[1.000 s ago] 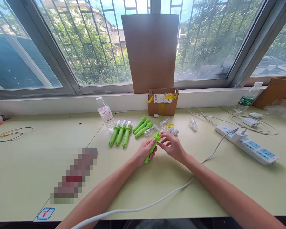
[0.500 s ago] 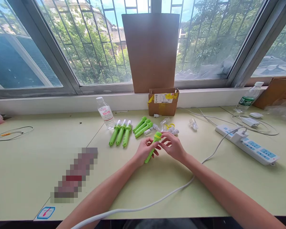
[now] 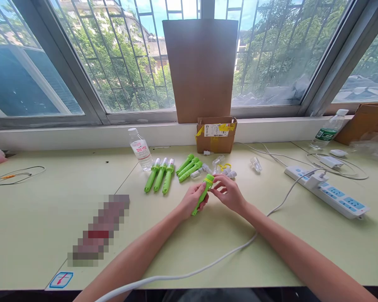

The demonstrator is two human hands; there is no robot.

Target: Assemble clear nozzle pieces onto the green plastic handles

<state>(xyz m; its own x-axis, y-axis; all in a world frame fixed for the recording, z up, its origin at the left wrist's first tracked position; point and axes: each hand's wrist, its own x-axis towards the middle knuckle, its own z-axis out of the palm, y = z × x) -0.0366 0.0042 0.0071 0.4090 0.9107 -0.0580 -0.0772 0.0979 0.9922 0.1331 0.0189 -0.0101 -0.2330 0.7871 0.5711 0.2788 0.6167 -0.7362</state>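
Observation:
My left hand (image 3: 192,202) is wrapped round a green flashlight-shaped handle (image 3: 201,197), which is tilted with its wider ribbed head up and a yellow band round that head. My right hand (image 3: 228,191) is closed at the head, its thumb and fingertips pinching the right side; the exact contact is partly hidden. Behind the hands lie clear plastic caps (image 3: 218,160) with white ends and some yellow rings (image 3: 226,167). Left of them are several green handles without clear tops (image 3: 189,165) and three green handles with clear tops (image 3: 160,176) in a row.
A water bottle (image 3: 141,150) stands behind the row. A small cardboard box (image 3: 216,140) is at the windowsill. One clear cap (image 3: 255,165) lies apart at right. A power strip (image 3: 327,192) sits farther right, its white cable (image 3: 227,254) crossing under my right forearm.
My left fingers have closed more fully round the green handle. The right hand stays at its head with the fingers slightly shifted. The other things have not moved.

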